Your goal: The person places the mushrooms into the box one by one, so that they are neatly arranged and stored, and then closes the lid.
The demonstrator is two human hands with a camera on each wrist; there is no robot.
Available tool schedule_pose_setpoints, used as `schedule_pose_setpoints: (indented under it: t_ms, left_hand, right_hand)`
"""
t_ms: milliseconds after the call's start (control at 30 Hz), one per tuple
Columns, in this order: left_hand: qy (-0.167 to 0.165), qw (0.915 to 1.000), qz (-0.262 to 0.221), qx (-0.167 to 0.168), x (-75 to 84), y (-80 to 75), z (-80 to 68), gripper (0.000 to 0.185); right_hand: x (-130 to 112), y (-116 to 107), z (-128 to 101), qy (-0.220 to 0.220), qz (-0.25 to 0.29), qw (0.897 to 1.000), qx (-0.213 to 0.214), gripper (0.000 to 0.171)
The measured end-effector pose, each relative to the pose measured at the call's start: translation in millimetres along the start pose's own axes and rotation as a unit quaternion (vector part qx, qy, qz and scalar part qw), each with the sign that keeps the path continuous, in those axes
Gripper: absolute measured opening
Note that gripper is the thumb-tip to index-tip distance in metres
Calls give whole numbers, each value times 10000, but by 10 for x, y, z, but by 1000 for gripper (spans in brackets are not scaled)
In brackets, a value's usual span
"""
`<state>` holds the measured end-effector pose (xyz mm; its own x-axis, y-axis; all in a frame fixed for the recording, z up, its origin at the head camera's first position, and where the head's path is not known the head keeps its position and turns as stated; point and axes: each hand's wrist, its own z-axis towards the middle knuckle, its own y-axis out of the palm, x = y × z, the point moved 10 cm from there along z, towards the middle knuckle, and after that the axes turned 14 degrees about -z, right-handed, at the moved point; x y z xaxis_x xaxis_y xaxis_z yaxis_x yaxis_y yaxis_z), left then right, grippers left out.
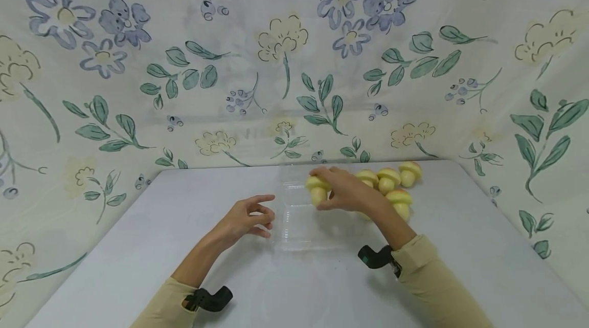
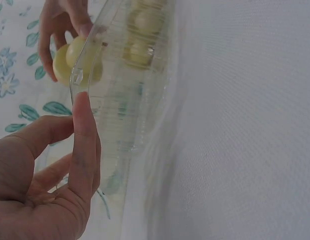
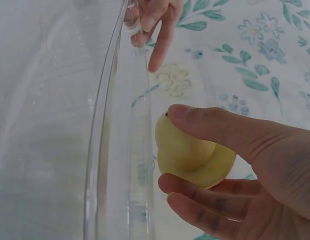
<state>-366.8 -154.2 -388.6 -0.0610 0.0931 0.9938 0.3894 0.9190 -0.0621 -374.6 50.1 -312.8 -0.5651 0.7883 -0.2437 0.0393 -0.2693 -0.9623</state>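
My right hand grips a yellow mushroom-shaped bun just above the far edge of a clear plastic container lying on the table. In the right wrist view the thumb lies over the bun and the fingers curl under it, beside the container's rim. My left hand rests at the container's left edge. Its straight index finger touches the clear rim, and nothing is held in it.
Several more yellow buns sit in a cluster at the table's far right, behind my right hand. The pale grey table is enclosed by floral cloth walls at the back and both sides.
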Motion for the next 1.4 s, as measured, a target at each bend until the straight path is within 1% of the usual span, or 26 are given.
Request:
schedule_pose_setpoints:
  t_ms: [167, 333, 533, 667, 933, 1067, 1233, 1400]
  left_hand:
    - [-44, 10000, 13, 67, -1, -9, 6, 67]
    - [-68, 10000, -70, 18, 5, 4, -5, 68]
    - [-66, 9999, -134, -18, 4, 6, -2, 67]
    - [-84, 9999, -147, -6, -3, 5, -5, 68]
    - [-80, 9998, -153, -19, 1, 11, -5, 68]
    - [-70, 9999, -131, -44, -3, 13, -2, 68]
    - [-54, 9999, -75, -54, -1, 12, -6, 68]
    - [-49, 9999, -126, -105, 12, 21, -4, 68]
  right_hand:
    - [-61, 16, 68, -67, -110, 9999, 62, 70]
    - [-70, 61, 121, -106, -125, 9998, 72, 70]
    - [-70, 145, 181, 22, -179, 9998, -121, 71]
    - [-97, 211, 217, 7, -264, 9993, -255, 71]
    - [-170, 317, 292, -132, -312, 9990, -290, 71]
    - [-212, 389, 325, -209, -321, 9985, -379, 71]
    - [-245, 453, 353, -98, -334, 9981, -501, 70]
    - [-268, 509, 392, 65, -339, 9975, -610, 70]
